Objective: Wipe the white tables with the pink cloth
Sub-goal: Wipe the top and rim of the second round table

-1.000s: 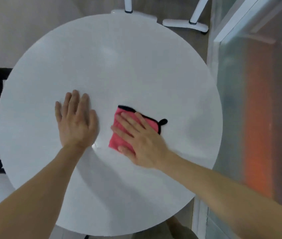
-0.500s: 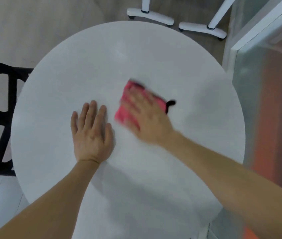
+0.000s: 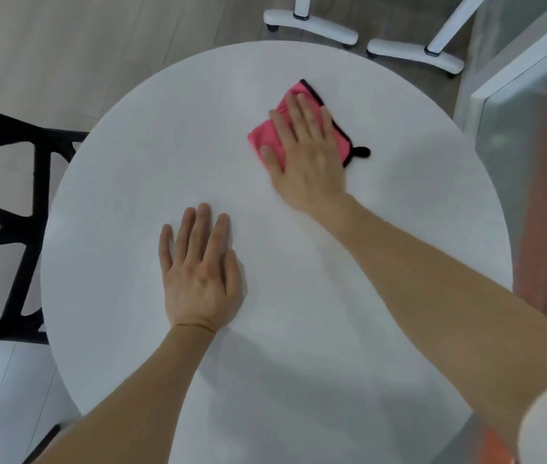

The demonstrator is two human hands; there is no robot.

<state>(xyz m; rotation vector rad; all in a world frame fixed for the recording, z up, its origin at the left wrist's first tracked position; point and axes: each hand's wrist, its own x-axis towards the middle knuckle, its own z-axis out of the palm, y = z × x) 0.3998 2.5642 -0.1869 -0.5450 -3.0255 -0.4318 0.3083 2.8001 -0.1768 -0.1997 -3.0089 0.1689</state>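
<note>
A round white table fills the head view. On its far right part lies the folded pink cloth, edged in black with a small black loop at its right corner. My right hand lies flat on the cloth with straight fingers and presses it onto the tabletop, covering most of it. Nearer to me, at the table's middle, my left hand rests palm down on the bare surface, fingers straight and slightly spread, holding nothing.
A black open-frame chair stands against the table's left edge. White wheeled furniture feet sit on the wooden floor beyond the far edge. A frosted glass partition with a white frame runs along the right side.
My right hand has pushed the pink cloth away from me, from the table's middle to its far right part. My left hand has stayed flat on the table.
</note>
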